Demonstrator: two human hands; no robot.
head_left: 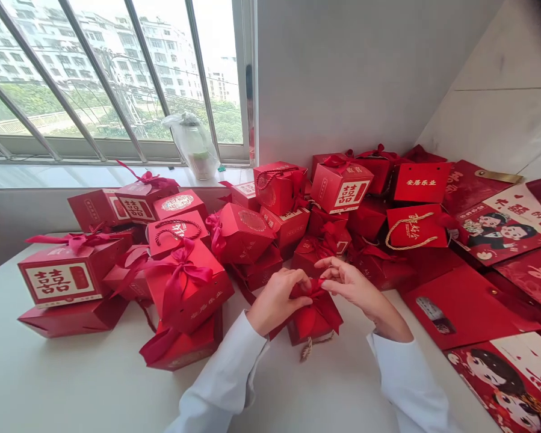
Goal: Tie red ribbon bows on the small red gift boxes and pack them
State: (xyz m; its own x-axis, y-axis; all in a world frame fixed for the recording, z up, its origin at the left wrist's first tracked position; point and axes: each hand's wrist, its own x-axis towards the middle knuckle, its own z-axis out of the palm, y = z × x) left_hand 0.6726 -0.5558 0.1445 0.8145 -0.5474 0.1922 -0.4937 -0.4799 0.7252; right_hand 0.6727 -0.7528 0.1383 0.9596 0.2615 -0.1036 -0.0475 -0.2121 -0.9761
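1. Box [314, 322], red: lies on the bench [94, 376], near the middle, directly below both hands.
2. Ribbon [307, 294], red: gathered on top of the box, its ends spread over the sides.
3. Left hand [279, 302]: at the left of the box; its fingers [297, 278] are closed on the ribbon.
4. Right hand [355, 290]: at the right of the box; its fingers [336, 269] are open and curved, tips just at the ribbon.
5. Cord [309, 349], gold: hangs from the box's near edge.
6. Gift boxes [60, 279], red, many with ribbons: heaped left and far along the bench.
7. Cards [507, 225], red, printed with a cartoon couple: spread at right.
8. Plastic bag [192, 144]: stands on the far sill, before the barred window [117, 78].
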